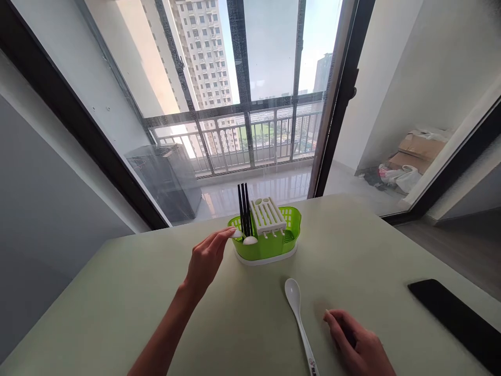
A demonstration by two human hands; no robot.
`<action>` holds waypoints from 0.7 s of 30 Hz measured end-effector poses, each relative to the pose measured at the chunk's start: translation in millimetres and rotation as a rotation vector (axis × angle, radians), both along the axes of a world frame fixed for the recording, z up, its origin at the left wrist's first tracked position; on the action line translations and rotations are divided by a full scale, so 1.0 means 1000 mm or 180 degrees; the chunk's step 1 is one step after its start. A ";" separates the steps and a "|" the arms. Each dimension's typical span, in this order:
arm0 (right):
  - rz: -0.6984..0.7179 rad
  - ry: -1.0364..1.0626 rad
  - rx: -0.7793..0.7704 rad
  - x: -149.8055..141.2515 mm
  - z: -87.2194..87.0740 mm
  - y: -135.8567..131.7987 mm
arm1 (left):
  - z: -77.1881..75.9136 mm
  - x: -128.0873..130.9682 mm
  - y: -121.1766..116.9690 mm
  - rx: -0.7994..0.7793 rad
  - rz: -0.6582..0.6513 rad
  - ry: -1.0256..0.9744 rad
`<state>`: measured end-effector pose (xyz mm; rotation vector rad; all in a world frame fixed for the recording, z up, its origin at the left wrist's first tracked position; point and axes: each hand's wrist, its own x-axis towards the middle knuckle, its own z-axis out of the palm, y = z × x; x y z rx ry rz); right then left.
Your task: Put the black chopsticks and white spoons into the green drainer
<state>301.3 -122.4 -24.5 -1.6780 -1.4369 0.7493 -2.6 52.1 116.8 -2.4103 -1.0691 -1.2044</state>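
My left hand [211,250] reaches over the left end of a green utensil holder [260,252] with a white base. It pinches a white spoon [236,233] by its bowl; the spoon's handle is hidden in the holder. Black chopsticks [244,211] stand upright there, beside another white spoon [250,240], bowl up. A white slotted rack [268,215] with small hooks sits across the holder's middle. On the table in front lies a long-handled white spoon [293,295]. To its right, apart from it, my right hand [358,339] rests with curled fingers and nothing visible in them.
The pale green table [188,324] ends just behind the holder, near a dark-framed glass door [332,115]. A long black object [454,313] lies at the table's right side. Beyond the glass are a dark cabinet [168,177] and cardboard [420,149] with plastic bags.
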 end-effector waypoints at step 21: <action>-0.0041 -0.0014 -0.0015 0.000 -0.007 -0.001 | -0.056 0.046 -0.066 -0.0896 -0.0602 0.0499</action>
